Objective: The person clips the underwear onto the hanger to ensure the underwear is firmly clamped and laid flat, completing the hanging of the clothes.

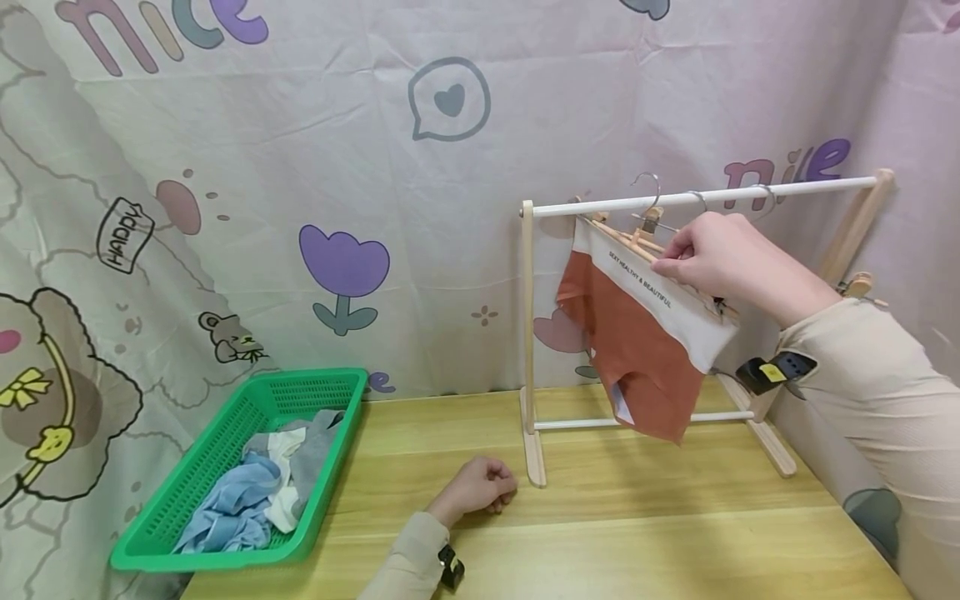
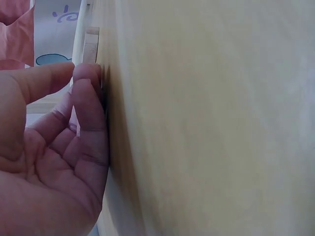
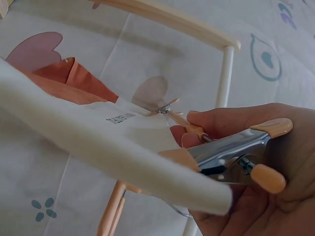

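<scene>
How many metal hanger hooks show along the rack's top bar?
3 show: a first hook above the underwear, a second hook beside the right hand, a third hook farther right. More may be hidden.

The head view is evenly bright, a soft shadow lying on the tabletop (image 1: 615, 550) below the right hand (image 1: 723, 254), while the dimmer left wrist view blurs the tabletop beside the left hand (image 2: 54, 157).

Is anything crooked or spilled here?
The rust-and-white fabric underpants look crooked: in the head view, their white waistband slopes down rightward. The right hand holds their tan clip hanger, so it may just be turned. Nothing looks spilled from the green plastic basket.
</scene>
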`<state>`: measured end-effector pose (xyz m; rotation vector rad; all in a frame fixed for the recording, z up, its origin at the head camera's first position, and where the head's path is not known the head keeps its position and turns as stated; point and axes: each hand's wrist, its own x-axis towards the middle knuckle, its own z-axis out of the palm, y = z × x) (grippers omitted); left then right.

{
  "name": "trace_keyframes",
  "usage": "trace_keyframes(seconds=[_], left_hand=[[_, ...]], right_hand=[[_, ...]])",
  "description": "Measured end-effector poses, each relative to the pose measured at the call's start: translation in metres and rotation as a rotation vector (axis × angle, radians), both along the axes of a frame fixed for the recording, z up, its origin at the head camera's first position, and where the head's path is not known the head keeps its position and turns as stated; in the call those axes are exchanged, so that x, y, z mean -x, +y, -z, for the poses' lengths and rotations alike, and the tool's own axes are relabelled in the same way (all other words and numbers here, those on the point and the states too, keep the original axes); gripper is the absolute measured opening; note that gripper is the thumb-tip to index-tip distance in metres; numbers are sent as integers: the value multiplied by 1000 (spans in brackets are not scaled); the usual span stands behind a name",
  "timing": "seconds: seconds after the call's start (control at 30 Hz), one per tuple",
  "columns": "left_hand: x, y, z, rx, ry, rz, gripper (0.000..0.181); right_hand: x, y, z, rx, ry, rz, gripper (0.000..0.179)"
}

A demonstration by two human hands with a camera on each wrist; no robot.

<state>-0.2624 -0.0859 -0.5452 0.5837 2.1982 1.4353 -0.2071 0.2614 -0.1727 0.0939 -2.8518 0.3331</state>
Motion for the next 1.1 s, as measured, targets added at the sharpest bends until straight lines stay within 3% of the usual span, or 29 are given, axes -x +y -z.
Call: trace_keyframes(seconds=[0.47, 0.73, 1.1], left_hand=[[-1, 2, 0, -2, -30, -6, 22], [-2, 3, 0, -1, -21, -22, 21], [-4, 3, 2, 13, -2, -36, 20]], right_hand=[[14, 7, 13, 7, -75, 15, 26], [13, 13, 18, -34, -29, 17, 25], [6, 25, 22, -8, -6, 78, 27]])
